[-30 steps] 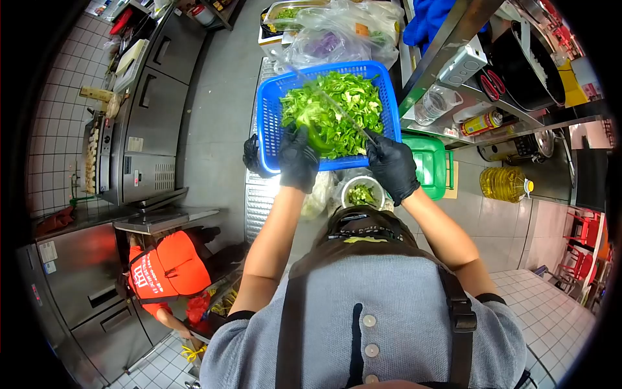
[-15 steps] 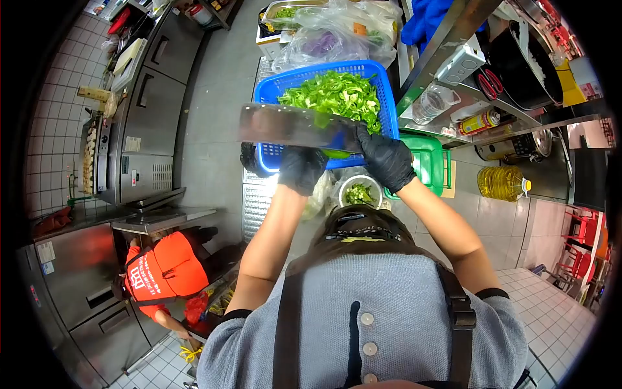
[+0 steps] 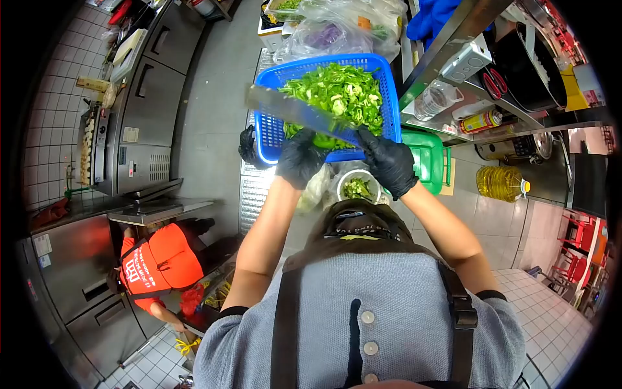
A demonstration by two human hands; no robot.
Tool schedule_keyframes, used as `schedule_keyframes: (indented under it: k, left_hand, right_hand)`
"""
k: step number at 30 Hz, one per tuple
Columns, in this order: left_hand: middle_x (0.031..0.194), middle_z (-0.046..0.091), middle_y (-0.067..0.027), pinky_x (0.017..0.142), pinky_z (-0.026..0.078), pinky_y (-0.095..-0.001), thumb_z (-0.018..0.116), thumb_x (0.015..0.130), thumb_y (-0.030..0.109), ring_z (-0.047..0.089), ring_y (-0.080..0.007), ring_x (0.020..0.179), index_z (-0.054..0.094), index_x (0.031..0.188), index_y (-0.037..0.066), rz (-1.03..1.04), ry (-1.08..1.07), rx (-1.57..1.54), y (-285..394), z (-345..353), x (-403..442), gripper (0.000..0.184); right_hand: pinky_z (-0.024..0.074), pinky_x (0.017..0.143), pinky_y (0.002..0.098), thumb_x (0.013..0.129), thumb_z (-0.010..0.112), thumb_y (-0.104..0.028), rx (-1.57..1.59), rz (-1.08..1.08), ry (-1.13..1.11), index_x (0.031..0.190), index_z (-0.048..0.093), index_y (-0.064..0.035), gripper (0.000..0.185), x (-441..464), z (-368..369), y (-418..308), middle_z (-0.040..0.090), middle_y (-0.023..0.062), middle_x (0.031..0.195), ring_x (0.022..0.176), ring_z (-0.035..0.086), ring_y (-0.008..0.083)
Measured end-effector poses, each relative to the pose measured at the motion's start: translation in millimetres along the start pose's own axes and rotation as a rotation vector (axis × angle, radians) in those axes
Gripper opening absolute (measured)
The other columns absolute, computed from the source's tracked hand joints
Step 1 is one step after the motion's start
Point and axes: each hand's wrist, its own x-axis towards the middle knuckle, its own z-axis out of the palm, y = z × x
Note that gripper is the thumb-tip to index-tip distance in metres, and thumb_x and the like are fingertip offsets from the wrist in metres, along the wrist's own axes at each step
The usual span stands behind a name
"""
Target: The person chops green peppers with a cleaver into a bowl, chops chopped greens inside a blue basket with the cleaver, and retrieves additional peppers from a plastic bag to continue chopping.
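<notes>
My right hand [image 3: 392, 162], in a black glove, is closed round the handle end of a wide cleaver [image 3: 295, 110]. The blade slants across the basket, its far end up and to the left, and looks smeared by motion. My left hand [image 3: 302, 161], also gloved in black, is below the blade at the basket's near side, with fingers curled against green pepper [image 3: 324, 141]; the exact grip is partly hidden. Under both hands is a blue perforated basket [image 3: 262, 139] holding chopped green peppers [image 3: 343, 91].
A white tub [image 3: 357, 188] with green scraps and a green bin [image 3: 427, 162] stand near me. Plastic bags [image 3: 324, 35] lie beyond the basket. Metal shelving [image 3: 447, 55] and an oil jug [image 3: 502, 184] are at right. A person in orange [image 3: 162, 259] bends at lower left.
The cleaver has turned from nearly level to a slant, its handle end lower. My left hand shows more below the blade. The person in orange has shifted slightly left.
</notes>
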Motion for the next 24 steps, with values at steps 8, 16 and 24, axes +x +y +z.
schedule_keyframes:
  k: [8,16,24]
  left_hand:
    - [0.103,0.057,-0.0065,0.080,0.047,-0.0384,0.052,0.087,0.034,0.055,-0.0191,0.089,0.051,0.112,0.008,0.014,-0.514,0.452,9,-13,-11,0.037]
    - [0.112,0.054,-0.0207,0.082,0.056,-0.0332,0.060,0.083,0.003,0.059,-0.0294,0.097,0.044,0.120,-0.004,-0.479,-0.125,-0.083,49,-41,-12,0.042]
    - [0.107,0.056,-0.0118,0.090,0.049,-0.0391,0.054,0.086,0.013,0.055,-0.0253,0.099,0.049,0.115,0.004,0.198,-0.087,1.446,46,-33,-8,0.031]
  right_hand:
    - [0.0429,0.044,0.0345,0.068,0.062,-0.012,-0.321,-0.251,-0.028,0.123,0.052,-0.0055,0.056,0,-6,-1,0.054,0.0039,0.065,0.052,0.056,0.0188]
    - [0.0493,0.050,0.0382,0.067,0.069,-0.018,-0.244,0.121,-0.233,0.123,0.051,-0.0123,0.058,-18,22,51,0.061,0.0086,0.072,0.059,0.061,0.0270]
    - [0.0437,0.043,0.0369,0.071,0.060,-0.009,-0.137,-0.093,-0.004,0.122,0.053,-0.0101,0.051,-16,26,-8,0.052,0.0048,0.060,0.049,0.055,0.0214]
